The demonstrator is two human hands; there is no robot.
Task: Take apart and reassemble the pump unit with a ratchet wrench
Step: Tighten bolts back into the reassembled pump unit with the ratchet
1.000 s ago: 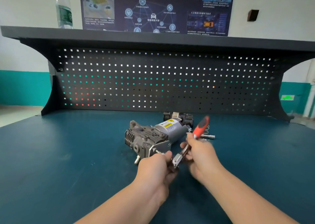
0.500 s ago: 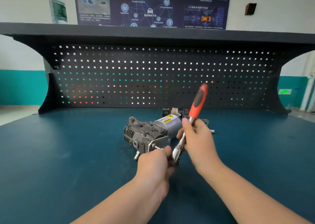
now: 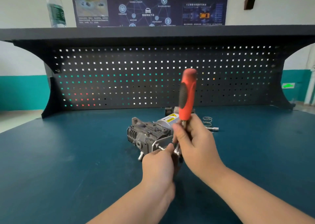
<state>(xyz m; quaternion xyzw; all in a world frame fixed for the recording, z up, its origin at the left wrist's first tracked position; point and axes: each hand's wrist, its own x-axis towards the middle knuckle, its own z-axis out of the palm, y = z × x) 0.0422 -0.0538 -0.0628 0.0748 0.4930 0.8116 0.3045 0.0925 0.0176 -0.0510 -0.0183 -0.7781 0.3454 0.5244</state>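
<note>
We find the pump (image 3: 150,135) lying on its side near the middle of the dark teal table (image 3: 68,155), its finned grey end toward the left and its silver cylinder with a yellow label toward the far right. The right hand (image 3: 196,143) has its grip clenched round the metal shaft of the ratchet wrench (image 3: 187,96), just below the red and black handle, which stands nearly upright above the pump. The left hand (image 3: 158,165) sits at the near end of the pump, beside a flat metal plate (image 3: 162,142) with a small bolt (image 3: 160,148) projecting from it; its fingers are curled at the head of the wrench, but we cannot tell what they grasp. On the table to the right of the pump lie a coiled spring (image 3: 207,120) and a small metal socket piece (image 3: 213,128). A black pegboard (image 3: 119,73) rises at the far edge of the table, and a plastic bottle (image 3: 56,9) stands on the shelf (image 3: 153,32) above it.
</note>
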